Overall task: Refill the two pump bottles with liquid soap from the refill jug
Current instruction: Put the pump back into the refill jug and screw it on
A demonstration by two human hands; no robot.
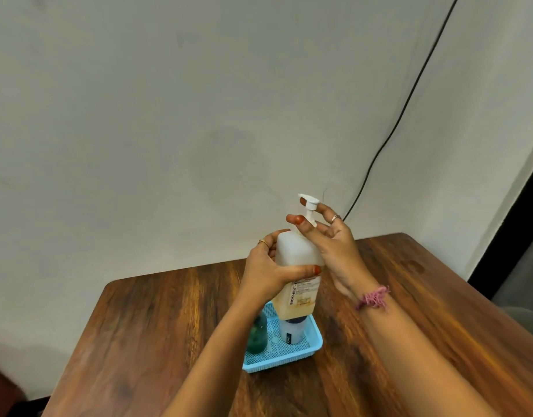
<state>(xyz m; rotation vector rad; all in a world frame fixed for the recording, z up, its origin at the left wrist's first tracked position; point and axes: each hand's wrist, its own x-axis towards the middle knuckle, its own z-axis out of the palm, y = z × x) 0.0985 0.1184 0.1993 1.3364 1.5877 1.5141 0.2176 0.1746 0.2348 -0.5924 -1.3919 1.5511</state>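
Observation:
A tall translucent bottle [298, 266] with yellowish liquid in its lower part and a printed label is lifted above a blue tray [316, 344]. My left hand [266, 270] grips its body from the left. My right hand [331, 239] is at its neck, fingers around the stem of the white pump head [309, 203]. In the tray stand a green bottle [257, 335], partly hidden by my left forearm, and a white bottle with a dark cap [292, 331], directly under the lifted bottle.
The wooden table [169, 326] stands against a pale wall. A black cable [409, 94] runs down the wall behind the table's far right corner. A dark opening lies at the right edge.

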